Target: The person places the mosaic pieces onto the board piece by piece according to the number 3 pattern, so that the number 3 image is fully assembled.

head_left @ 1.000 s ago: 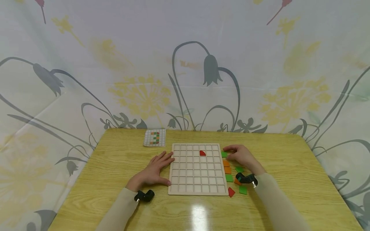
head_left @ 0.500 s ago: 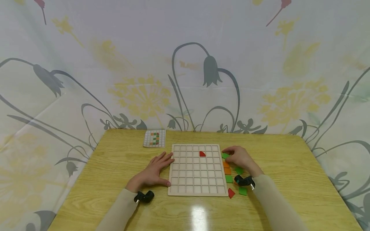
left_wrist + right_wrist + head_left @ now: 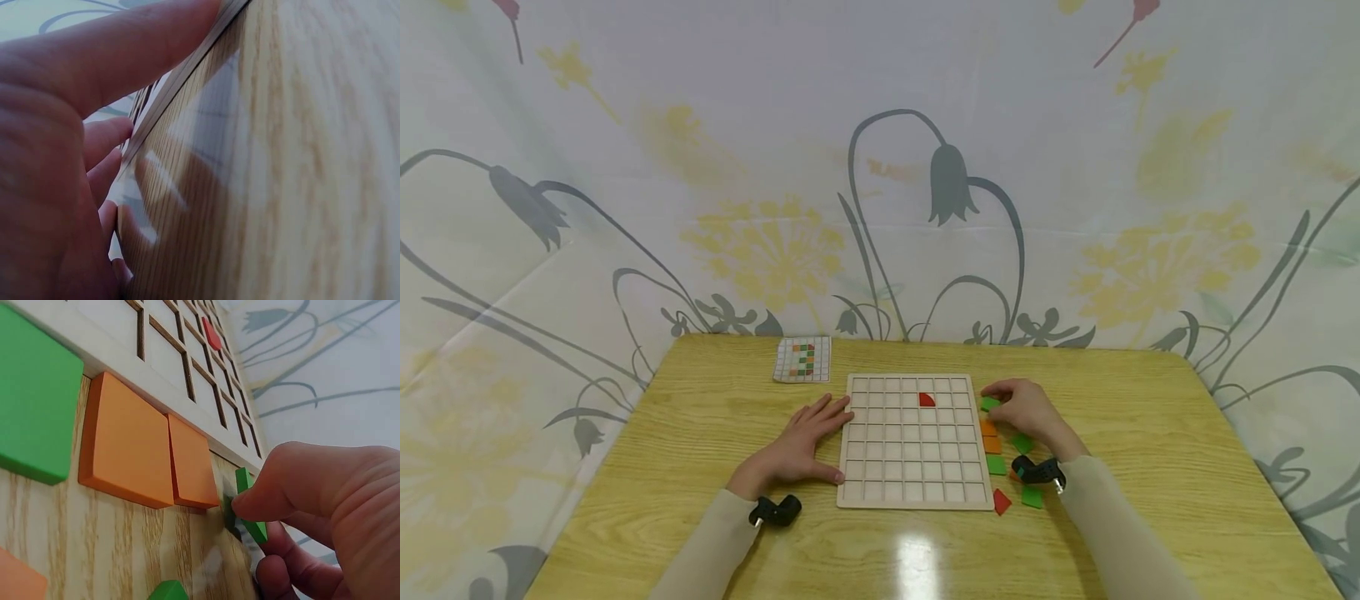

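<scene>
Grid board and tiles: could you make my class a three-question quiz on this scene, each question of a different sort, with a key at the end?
1. Multiple choice: what colour is the tile that the right hand pinches?
a) red
b) green
c) orange

2. True or false: the red quarter-circle lies in a cell of the grid board.

3. Fill in the blank: as the person sees it, the left hand touches the ____ edge of the grid board.

Key: 1. b, green. 2. True. 3. left.
</scene>
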### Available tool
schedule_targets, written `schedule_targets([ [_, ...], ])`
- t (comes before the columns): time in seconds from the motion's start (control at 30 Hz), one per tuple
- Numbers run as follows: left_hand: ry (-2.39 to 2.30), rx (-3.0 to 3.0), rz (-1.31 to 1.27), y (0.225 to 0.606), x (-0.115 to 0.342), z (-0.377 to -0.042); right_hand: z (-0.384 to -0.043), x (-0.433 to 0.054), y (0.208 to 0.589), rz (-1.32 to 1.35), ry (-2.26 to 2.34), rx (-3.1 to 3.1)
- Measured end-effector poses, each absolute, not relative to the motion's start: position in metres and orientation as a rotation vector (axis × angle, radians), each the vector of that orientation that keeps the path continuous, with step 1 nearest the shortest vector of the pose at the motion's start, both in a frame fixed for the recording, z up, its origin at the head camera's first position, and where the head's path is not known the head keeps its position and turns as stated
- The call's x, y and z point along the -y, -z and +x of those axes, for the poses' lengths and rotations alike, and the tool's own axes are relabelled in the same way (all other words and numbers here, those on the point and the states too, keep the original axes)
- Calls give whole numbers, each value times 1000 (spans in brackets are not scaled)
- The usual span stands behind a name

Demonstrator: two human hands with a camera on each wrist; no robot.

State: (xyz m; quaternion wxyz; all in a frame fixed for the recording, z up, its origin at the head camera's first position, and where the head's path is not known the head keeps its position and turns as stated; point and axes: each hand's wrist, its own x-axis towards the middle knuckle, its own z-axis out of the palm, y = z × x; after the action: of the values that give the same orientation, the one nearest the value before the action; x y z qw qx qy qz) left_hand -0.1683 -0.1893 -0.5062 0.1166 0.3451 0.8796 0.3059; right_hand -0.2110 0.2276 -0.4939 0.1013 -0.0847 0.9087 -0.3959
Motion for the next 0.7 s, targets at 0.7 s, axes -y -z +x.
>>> schedule_targets([
  [0.7,-892,-2565,997,506,190,-169,-202,-231,495,-199,1292,-2706],
])
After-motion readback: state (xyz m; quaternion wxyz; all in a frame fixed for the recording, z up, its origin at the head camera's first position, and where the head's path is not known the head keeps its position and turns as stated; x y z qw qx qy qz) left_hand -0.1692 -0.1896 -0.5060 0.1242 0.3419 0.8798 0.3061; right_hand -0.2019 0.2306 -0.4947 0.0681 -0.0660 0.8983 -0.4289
